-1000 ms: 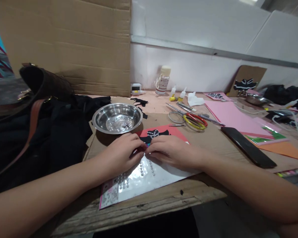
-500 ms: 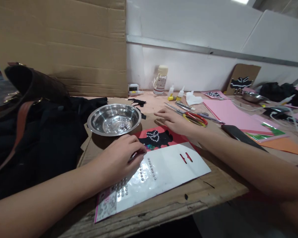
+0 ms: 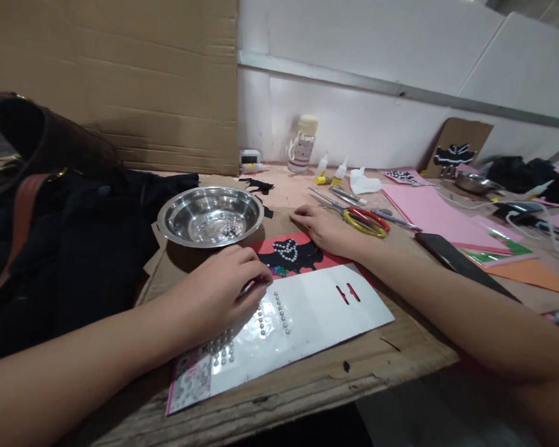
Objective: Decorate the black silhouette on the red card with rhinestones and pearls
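Note:
A red card (image 3: 294, 238) lies on the cardboard, bearing a black cut-out (image 3: 305, 254) with grey pearl beads and a small patch of coloured glitter or beads. My right hand (image 3: 328, 231) rests flat at its far right side, fingers stretched out. In front of the card lies a white backing sheet (image 3: 326, 298) with rows of pearl stickers (image 3: 282, 313) and two red slots. My left hand (image 3: 235, 276) lies over the sheet's left part, fingers curled and thumb pinched at its upper edge; what is between them is hidden. Behind it stands a steel bowl (image 3: 177, 230) with loose beads.
Scissors (image 3: 368, 223), pens and glue bottles (image 3: 339, 171) lie beyond my right hand. Farther right are pink paper (image 3: 433, 214) and a dark phone-like slab (image 3: 461, 264). A bottle (image 3: 302, 146) stands by the wall. A bag (image 3: 65, 136) and dark cloth fill the left.
The view has shifted slightly, so things on the table's left appear a little farther left and higher. Both hands keep nearly the same places on the card and sheet.

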`<act>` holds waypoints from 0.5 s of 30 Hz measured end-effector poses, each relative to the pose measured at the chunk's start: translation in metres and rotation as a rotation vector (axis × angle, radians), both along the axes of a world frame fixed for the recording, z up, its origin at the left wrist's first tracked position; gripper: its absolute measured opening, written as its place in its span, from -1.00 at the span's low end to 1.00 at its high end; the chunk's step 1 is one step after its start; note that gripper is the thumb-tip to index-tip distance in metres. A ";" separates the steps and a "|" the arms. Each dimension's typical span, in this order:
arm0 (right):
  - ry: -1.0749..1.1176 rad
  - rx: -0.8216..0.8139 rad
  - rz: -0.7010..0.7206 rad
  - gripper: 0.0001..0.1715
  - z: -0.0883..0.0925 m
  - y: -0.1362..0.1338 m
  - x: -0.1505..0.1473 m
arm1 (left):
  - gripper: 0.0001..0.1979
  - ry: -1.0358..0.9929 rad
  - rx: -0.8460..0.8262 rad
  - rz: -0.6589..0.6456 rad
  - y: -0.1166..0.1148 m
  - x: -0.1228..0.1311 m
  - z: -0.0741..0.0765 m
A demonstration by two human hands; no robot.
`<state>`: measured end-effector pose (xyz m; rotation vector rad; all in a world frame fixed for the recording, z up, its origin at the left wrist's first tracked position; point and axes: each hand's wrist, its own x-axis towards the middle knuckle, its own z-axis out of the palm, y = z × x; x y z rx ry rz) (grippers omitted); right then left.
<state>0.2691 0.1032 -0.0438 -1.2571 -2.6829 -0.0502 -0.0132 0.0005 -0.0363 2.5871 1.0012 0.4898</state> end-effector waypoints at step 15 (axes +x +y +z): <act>-0.141 0.072 0.004 -0.77 0.020 -0.027 -0.013 | -0.73 0.020 0.011 0.008 0.001 0.000 -0.001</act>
